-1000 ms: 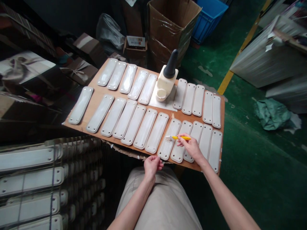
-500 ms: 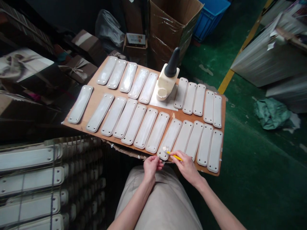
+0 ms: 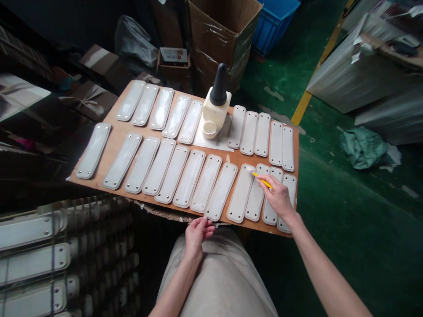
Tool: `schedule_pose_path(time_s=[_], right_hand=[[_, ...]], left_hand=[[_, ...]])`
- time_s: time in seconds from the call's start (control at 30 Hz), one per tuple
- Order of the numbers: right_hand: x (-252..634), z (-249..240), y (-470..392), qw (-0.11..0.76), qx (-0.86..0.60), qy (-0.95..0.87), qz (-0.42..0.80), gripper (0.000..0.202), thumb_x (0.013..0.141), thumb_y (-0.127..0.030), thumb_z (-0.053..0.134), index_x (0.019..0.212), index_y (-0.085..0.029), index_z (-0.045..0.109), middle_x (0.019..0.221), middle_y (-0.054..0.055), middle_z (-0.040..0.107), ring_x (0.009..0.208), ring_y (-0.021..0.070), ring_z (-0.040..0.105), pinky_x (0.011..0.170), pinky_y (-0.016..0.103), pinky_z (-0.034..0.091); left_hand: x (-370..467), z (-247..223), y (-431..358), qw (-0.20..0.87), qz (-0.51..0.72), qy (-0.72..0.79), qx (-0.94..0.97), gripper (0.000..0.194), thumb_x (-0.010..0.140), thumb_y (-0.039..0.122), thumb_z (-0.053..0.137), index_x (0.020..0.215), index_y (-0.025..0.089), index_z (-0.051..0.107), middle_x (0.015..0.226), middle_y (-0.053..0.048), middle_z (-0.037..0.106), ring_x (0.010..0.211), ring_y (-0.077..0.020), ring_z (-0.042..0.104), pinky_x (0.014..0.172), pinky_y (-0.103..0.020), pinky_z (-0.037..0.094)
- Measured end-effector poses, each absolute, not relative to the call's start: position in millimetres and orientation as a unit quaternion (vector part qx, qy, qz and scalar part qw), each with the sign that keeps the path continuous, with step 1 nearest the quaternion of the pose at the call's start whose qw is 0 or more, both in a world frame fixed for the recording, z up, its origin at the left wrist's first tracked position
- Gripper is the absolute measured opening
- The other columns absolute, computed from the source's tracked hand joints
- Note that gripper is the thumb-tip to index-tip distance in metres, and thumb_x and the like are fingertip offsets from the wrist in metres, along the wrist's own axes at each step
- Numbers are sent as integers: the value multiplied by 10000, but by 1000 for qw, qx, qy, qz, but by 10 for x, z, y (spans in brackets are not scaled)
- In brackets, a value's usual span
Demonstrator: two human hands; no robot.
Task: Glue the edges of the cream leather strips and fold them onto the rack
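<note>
Pale rectangular strips with rounded ends and small metal studs at their corners lie in two rows on a brown board (image 3: 95, 187). My right hand (image 3: 279, 196) is closed around a slim yellow-handled brush (image 3: 264, 181). Its tip touches the upper end of one strip (image 3: 241, 193) in the near row, where a whitish wet spot shows. At the board's near edge my left hand (image 3: 198, 234) is closed, thumb and forefinger pinched at the lower corner of the neighbouring strip (image 3: 221, 191). A cream bottle (image 3: 215, 110) with a black cone cap stands among the far row.
Beyond the board are a large cardboard box (image 3: 218, 48) and a blue crate (image 3: 274, 26). More strips (image 3: 29, 259) sit on a rack at lower left. Wrapped stacks (image 3: 346, 66) and a green crumpled bag (image 3: 363, 147) are on the right floor.
My right hand has moved the brush from the lower end of one strip to the top of the strip right of it. A gap has opened between these two strips. The view has shifted.
</note>
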State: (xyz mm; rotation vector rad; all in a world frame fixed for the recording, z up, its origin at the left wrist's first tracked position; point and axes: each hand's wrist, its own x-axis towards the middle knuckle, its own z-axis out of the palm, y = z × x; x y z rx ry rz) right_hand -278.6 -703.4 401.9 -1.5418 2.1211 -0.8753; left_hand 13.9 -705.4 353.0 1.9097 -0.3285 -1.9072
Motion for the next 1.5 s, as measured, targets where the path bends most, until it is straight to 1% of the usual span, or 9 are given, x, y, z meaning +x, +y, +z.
schedule_pose_path(time_s=[0.13,0.33,0.63,0.83,0.97,1.17,1.27,1.4,1.5], right_hand=[[-2845,3983,-7070,155,-594,745,-261,253,977,-365,451,1105,-252,637,1045,52,687,946,214,667,811,331,520],[-2849,3864,-7016,170,-606,744,-226,257,979,-360,444,1102,-246,639,1036,54,686,906,216,669,781,316,512],[-2541,3885,-6678,227,-601,734,-220,267,997,-362,404,1122,-241,607,1010,68,667,880,218,664,766,318,508],[-2213,4001,-6255,318,-590,709,-220,243,1002,-327,386,1109,-249,590,992,64,661,888,221,658,777,344,515],[-2139,4185,-6153,420,-543,687,-238,201,977,-353,451,1040,-262,619,987,35,675,894,210,664,786,335,520],[-2350,4059,-6367,568,-383,671,-284,301,937,-473,494,999,-212,630,735,4,683,656,183,685,639,285,534],[-2530,3872,-6548,528,-381,684,-329,326,906,-506,529,977,-207,638,761,18,684,663,199,690,623,297,538],[-2761,3790,-6822,367,-414,719,-420,270,908,-460,549,975,-217,644,963,49,671,706,190,691,634,301,542],[-2811,3811,-6961,257,-487,728,-408,217,945,-386,513,1006,-225,643,985,51,661,798,195,682,714,309,531]], left_hand=[[116,3595,-6907,200,-671,-121,703,172,806,250,694,846,141,566,724,-53,716,509,-120,670,444,-182,529],[-267,3624,-6780,87,-763,-128,628,221,769,288,735,838,124,605,762,-95,727,509,-137,676,410,-179,504],[-480,3507,-6747,103,-725,-109,672,199,776,247,729,716,111,597,653,-98,709,477,-129,655,418,-181,514],[-515,3533,-6729,123,-724,-101,671,160,819,200,673,725,107,582,638,-87,700,472,-111,646,422,-167,511],[-520,3546,-6726,131,-723,-104,670,143,818,192,667,741,113,576,637,-73,695,468,-110,644,423,-165,509],[-523,3484,-6692,143,-710,-135,676,135,812,193,653,743,122,561,603,-47,678,434,-107,621,396,-168,485],[-530,3450,-6678,147,-704,-148,679,151,796,198,660,726,128,545,574,-38,667,417,-108,607,375,-167,466],[-536,3444,-6668,151,-697,-150,685,158,778,206,671,731,132,540,564,-36,663,411,-110,600,369,-169,457],[-536,3455,-6659,155,-694,-152,686,157,779,219,668,738,130,546,575,-38,664,421,-109,603,376,-170,459]])
